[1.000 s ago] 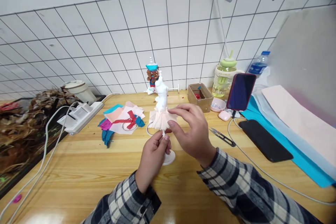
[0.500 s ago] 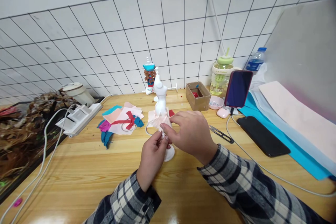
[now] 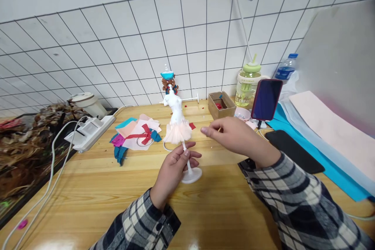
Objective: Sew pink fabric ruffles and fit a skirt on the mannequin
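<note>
A small white dress-form mannequin (image 3: 176,108) leans to the left, with a ruffled pale-pink fabric skirt (image 3: 178,131) around its lower part. My left hand (image 3: 172,164) holds its white stand (image 3: 188,160) just below the skirt, thumb against the pole and other fingers loosely spread. The round base is tilted toward me. To the right, apart from the skirt, my right hand (image 3: 234,134) hovers with fingers bent and a small gap between thumb and forefinger; I see nothing held there. The black thread snips behind it are hidden now.
Behind stands another dressed mannequin (image 3: 168,80). A cardboard box (image 3: 221,107), drink bottle (image 3: 247,86) and propped phone (image 3: 267,97) are at the back right; a dark phone (image 3: 294,150) lies nearer. Fabric scraps (image 3: 134,131) and a power strip (image 3: 89,133) lie left.
My right hand has moved off the skirt to the right, now covering the snips. The mannequin has tilted left, and my left hand's fingers have loosened around the stand.
</note>
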Tool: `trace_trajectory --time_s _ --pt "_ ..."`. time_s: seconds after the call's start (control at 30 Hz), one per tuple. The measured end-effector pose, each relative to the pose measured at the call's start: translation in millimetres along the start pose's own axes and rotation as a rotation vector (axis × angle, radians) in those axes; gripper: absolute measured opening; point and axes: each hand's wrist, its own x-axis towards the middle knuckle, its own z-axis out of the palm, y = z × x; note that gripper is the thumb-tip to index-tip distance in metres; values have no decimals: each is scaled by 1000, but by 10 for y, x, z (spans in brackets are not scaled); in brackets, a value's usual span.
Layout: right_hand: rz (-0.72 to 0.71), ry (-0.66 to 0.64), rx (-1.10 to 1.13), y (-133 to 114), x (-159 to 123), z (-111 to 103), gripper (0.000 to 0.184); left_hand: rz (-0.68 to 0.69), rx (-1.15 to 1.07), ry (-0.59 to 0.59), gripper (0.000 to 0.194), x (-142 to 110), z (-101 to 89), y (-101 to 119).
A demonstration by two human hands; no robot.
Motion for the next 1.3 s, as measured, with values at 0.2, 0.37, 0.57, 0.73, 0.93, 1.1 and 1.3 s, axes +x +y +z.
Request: trace_trajectory --time_s 0.2,0.37,0.57,0.73,0.93,1.1,1.3 --pt "-4 233 62 35 55 77 42 25 -38 -150 44 -39 40 -48" --pt "-49 179 149 -21 51 161 47 22 -118 -234 42 -56 38 -39" --pt "-54 220 105 -129 -1 254 49 29 -67 -259 42 -63 25 -73" --pt "-50 265 63 -159 0 333 47 41 -80 -268 40 -70 40 -75" --pt "-178 420 90 -159 -13 283 50 19 -222 -189 21 -111 83 28" --pt "-496 529 54 -129 -24 318 22 5 -227 -182 23 -91 68 42" --pt "-627 433 -160 -24 34 447 30 18 -200 -178 21 -72 50 30"
